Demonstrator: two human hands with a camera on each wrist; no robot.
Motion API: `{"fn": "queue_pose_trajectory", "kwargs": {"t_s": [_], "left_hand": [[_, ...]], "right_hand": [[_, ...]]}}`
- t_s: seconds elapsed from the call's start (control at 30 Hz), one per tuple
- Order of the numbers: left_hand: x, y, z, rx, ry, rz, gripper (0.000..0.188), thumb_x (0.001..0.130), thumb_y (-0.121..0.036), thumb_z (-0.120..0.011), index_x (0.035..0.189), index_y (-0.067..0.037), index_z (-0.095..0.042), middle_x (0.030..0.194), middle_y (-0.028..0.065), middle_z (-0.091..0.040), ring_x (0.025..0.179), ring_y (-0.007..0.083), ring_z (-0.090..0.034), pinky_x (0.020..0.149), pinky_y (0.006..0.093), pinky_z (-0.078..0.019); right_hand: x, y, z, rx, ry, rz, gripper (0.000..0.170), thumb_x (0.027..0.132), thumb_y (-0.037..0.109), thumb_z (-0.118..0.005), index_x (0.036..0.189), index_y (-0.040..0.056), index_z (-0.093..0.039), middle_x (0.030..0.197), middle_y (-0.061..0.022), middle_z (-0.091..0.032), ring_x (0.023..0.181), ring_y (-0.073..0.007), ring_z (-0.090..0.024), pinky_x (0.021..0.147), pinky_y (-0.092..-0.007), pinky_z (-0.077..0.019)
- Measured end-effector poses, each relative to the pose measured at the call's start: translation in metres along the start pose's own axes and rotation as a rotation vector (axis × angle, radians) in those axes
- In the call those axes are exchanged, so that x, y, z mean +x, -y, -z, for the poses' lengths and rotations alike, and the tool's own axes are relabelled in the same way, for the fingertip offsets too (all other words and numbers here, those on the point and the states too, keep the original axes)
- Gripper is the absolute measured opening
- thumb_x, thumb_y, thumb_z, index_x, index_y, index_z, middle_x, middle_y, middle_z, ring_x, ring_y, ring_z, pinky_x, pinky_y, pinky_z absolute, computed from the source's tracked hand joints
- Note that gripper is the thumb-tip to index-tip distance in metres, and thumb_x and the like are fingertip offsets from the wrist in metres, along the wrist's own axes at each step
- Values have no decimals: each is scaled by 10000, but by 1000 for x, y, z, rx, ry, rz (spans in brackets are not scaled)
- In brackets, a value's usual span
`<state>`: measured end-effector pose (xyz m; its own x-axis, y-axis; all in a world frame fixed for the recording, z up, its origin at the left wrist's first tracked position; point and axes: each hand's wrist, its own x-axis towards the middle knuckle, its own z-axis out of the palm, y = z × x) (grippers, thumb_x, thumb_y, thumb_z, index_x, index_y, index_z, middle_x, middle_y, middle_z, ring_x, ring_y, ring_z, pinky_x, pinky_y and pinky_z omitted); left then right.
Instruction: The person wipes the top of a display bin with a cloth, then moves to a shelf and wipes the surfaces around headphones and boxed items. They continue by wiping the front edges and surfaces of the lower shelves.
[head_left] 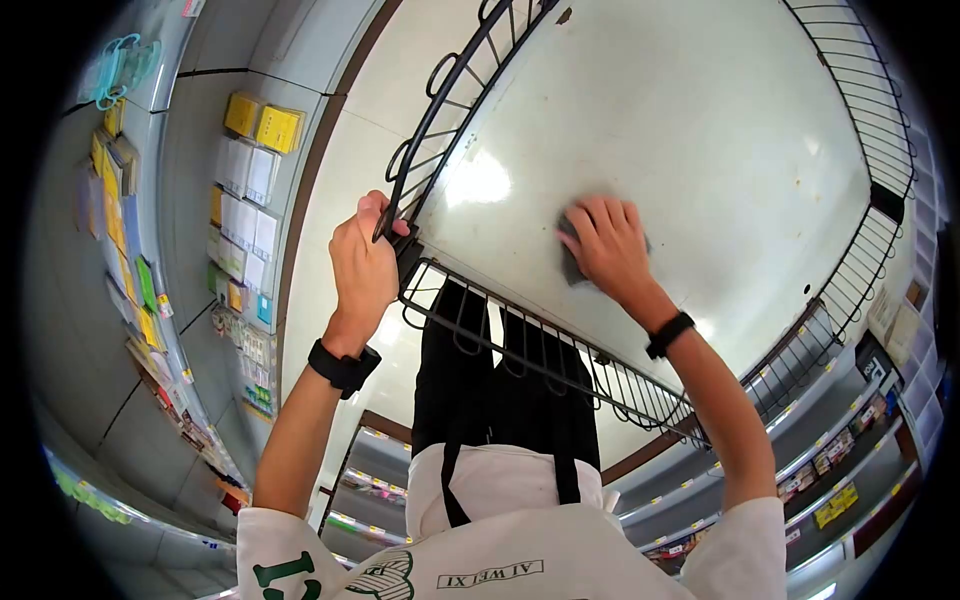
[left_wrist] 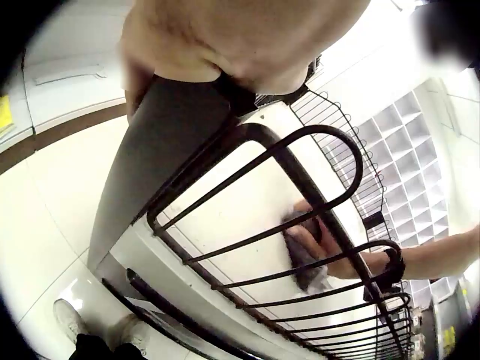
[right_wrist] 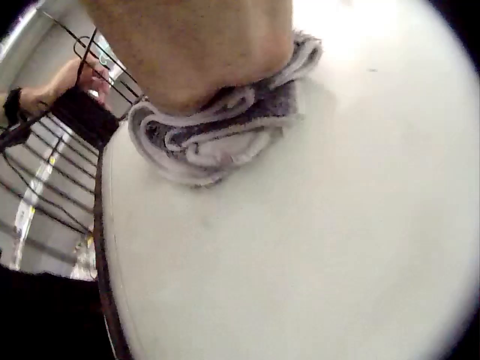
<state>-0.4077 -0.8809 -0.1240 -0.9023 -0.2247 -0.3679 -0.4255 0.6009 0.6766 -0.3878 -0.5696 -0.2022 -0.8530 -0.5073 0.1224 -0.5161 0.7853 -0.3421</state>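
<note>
Right hand [head_left: 612,245] clutching a grey cloth [head_left: 577,268] on a white panel [head_left: 700,120]
Head view: the left hand [head_left: 363,262], at the cloth's nine o'clock, grasps a corner of the black wire rail [head_left: 440,100].

Behind the fingers [head_left: 605,215] sit black wristbands [head_left: 344,368]; farther back come a white short-sleeved shirt [head_left: 580,545] printed in green, two black straps [head_left: 567,480] and black trousers [head_left: 450,410].

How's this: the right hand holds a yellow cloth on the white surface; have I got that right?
The colour is off: the head view shows the cloth is grey. The right hand does hold it on the white surface.
</note>
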Motion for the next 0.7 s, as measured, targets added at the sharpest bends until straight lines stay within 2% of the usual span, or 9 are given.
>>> {"fn": "queue_pose_trajectory", "kwargs": {"t_s": [0.03, 0.1, 0.17, 0.3, 0.37, 0.47, 0.53, 0.63, 0.7], "left_hand": [[0, -2, 0, 12, -1, -9, 571, 1093, -357, -237, 916, 41, -607, 708, 156, -657, 682, 306, -625, 701, 405, -480], [2, 9, 1, -40, 22, 13, 493, 1111, -296, -324, 984, 79, -618, 837, 156, -670, 753, 224, -684, 753, 337, -541], [4, 15, 1, -97, 48, 46, 419, 1097, -241, -323, 1047, 75, -595, 889, 156, -653, 744, 232, -675, 748, 337, -544], [3, 11, 0, -105, 26, 48, 420, 1081, -252, -328, 1064, 87, -575, 894, 160, -648, 763, 245, -689, 759, 351, -543], [3, 9, 2, -56, 41, 44, 416, 1079, -250, -330, 1052, 83, -578, 898, 161, -650, 768, 244, -691, 766, 348, -542], [3, 13, 0, -70, 17, 14, 426, 1090, -261, -335, 1036, 77, -588, 891, 159, -653, 767, 241, -693, 765, 342, -542], [4, 12, -1, -63, 19, 23, 424, 1093, -257, -338, 1032, 79, -590, 886, 154, -653, 767, 239, -694, 763, 339, -543], [1, 6, 1, -45, 28, 12, 422, 1090, -223, -339, 975, 84, -605, 831, 160, -670, 749, 242, -709, 749, 337, -550], [2, 5, 1, 33, 10, -39, 431, 1081, -224, -339, 947, 87, -607, 792, 172, -675, 743, 254, -720, 735, 345, -555]], "right_hand": [[22, 5, -7, 5, -42, -30, 276, 858, 290, -729, 1018, 105, -602, 1055, -57, -587, 1000, -247, -560, 873, -383, -420], [66, 22, -24, -27, -151, -77, 265, 863, 307, -711, 1013, 112, -613, 1025, -44, -581, 993, -235, -549, 878, -376, -409], [103, 46, -37, -2, -182, -139, 268, 861, 308, -709, 1018, 112, -617, 1019, -40, -580, 1001, -229, -546, 880, -370, -409], [117, 74, -51, 42, -237, -161, 276, 849, 301, -713, 1021, 104, -624, 985, -32, -567, 1016, -208, -534, 899, -356, -409], [106, 79, -45, 49, -204, -170, 370, 824, 318, -736, 1084, 81, -623, 1065, -49, -587, 1091, -222, -540, 959, -369, -415], [94, 74, -17, 174, -198, -116, 507, 794, 315, -778, 1192, 65, -590, 1199, -87, -584, 1197, -265, -526, 1025, -405, -410], [89, 65, -3, 142, -212, -343, 610, 771, 292, -813, 1268, 61, -544, 1307, -121, -554, 1270, -317, -499, 1062, -434, -399], [95, 49, 1, 231, -135, -397, 616, 767, 271, -827, 1271, 69, -536, 1319, -136, -546, 1250, -340, -505, 1047, -442, -407], [103, 24, -6, 232, -152, -404, 567, 763, 276, -827, 1214, 65, -556, 1226, -139, -572, 1167, -337, -533, 980, -442, -434]]}}
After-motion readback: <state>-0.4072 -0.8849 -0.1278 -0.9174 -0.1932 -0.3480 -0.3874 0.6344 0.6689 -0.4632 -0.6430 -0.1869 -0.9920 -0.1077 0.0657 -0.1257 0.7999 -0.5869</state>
